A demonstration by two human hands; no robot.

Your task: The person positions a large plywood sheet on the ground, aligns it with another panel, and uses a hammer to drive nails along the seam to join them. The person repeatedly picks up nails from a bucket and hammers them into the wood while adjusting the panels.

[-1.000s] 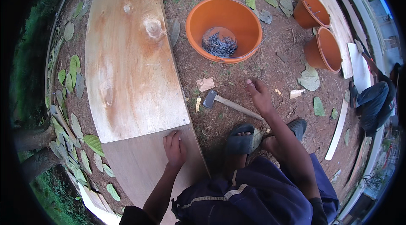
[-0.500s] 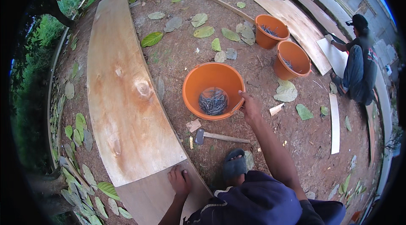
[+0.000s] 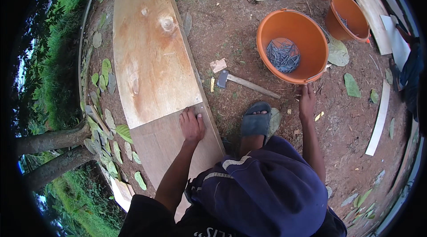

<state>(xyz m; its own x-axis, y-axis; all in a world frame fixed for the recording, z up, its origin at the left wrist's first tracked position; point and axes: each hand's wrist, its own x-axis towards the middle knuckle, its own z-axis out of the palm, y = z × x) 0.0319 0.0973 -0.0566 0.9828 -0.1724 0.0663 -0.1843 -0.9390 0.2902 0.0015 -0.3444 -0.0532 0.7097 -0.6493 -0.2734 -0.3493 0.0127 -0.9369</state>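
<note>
Apparently handling the bucket (image 3: 308,30), two o'clock: right hand (image 3: 306,103) at its six o'clock, grip unclear; left hand (image 3: 191,125) half-curled on board (image 3: 155,141). Shifting calls for steadiness.

Hammer (image 3: 250,85), orange buckets (image 3: 311,43), leaves (image 3: 351,85) on brown soil (image 3: 222,28)

The left hand (image 3: 192,125) is resting palm down, fingers (image 3: 185,115) slightly bent, while over there the right hand (image 3: 307,101) is pointing forward.

Around one hammer (image 3: 253,86) I count three buckets (image 3: 312,43) to its right, two wooden panels (image 3: 155,72) to its left, one fully visible sandal (image 3: 255,126) on its near side, and my two hands (image 3: 192,125), one each side.
</note>
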